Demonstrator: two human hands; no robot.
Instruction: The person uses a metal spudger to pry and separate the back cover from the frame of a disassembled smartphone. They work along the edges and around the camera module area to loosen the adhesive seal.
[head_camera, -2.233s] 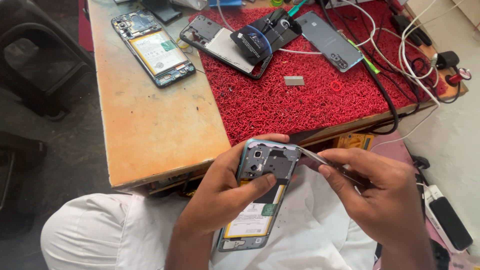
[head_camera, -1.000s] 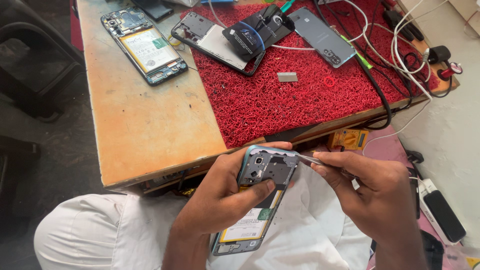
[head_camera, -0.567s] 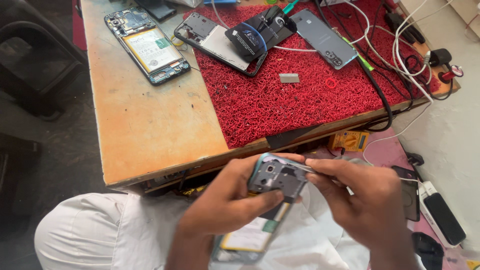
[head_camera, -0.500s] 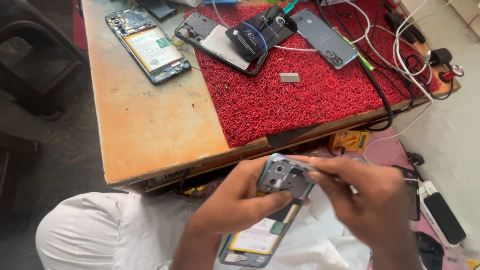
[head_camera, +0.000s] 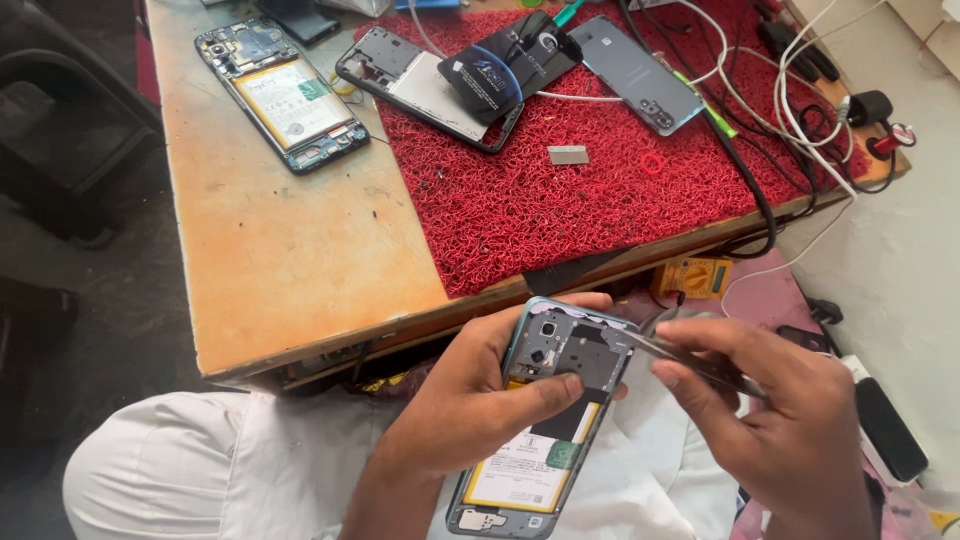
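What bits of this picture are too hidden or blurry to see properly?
Head view, the only one:
- Opened teal-framed phone: its middle is covered by the left hand's thumb; its bottom end runs off the lower edge.
- Thin metal tweezers: the back part is hidden inside the right hand; the tip is blurred, so what it touches is unclear.
- Small silver rectangle on the red bristly mat: too small to identify.
- Yellow meter: partly hidden under the wooden table's edge.

Red looped mat (head_camera: 560, 215), tan table (head_camera: 290, 270)
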